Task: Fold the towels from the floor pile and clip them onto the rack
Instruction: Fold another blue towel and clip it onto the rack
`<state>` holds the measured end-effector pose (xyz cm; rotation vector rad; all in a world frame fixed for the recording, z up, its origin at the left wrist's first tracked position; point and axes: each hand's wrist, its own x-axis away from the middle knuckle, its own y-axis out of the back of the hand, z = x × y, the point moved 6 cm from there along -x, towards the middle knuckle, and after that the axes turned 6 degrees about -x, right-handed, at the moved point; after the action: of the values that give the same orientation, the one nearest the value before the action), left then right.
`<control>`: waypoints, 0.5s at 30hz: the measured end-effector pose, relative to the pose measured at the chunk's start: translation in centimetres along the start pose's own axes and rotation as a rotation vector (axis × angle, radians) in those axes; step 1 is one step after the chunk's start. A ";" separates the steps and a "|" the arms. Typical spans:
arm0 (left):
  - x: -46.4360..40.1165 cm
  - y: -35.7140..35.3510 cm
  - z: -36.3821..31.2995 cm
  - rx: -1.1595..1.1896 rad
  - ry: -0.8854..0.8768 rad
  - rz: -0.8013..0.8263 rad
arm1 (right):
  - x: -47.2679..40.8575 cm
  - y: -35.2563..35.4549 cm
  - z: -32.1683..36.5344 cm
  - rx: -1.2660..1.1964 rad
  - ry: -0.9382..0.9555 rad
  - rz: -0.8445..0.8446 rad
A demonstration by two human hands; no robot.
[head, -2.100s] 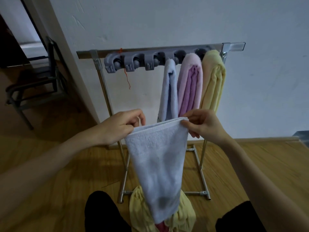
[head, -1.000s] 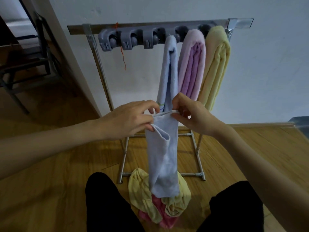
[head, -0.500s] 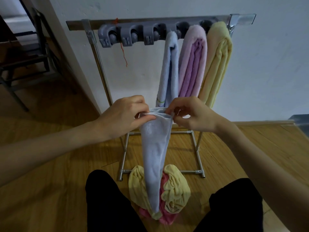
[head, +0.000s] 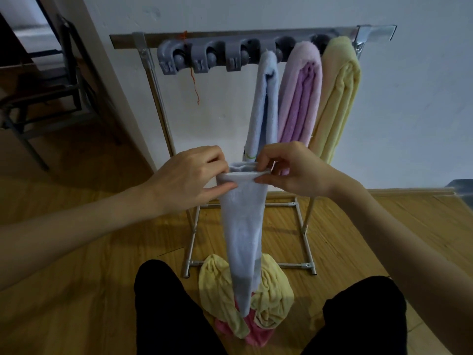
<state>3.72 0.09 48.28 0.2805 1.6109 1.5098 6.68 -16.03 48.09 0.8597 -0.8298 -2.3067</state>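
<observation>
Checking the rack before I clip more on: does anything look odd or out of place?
One oddity: a loose orange thread dangles from the rail among the empty grey clips. The three hung towels look tidy.

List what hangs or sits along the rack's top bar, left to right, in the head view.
Three empty grey clips → dangling orange thread → light blue towel → pink towel → yellow towel.
</observation>
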 end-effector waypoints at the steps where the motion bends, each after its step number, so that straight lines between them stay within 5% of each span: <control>1: 0.0 0.1 0.2 0.049 0.010 -0.010 | -0.2 0.3 0.1 -0.021 0.000 -0.001; 6: -0.9 0.8 1.0 0.441 0.195 -0.157 | -0.7 2.1 0.3 -0.104 -0.026 -0.049; 11: -1.6 1.8 1.1 0.572 0.380 -0.416 | -1.4 3.4 0.9 -0.052 0.054 -0.210; 15: -2.7 2.4 1.2 0.650 0.434 -0.506 | -1.6 3.5 1.6 -0.057 0.056 -0.163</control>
<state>5.17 -0.35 51.75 -0.1184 2.2833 0.6561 7.47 -16.76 52.11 0.9947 -0.6886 -2.4213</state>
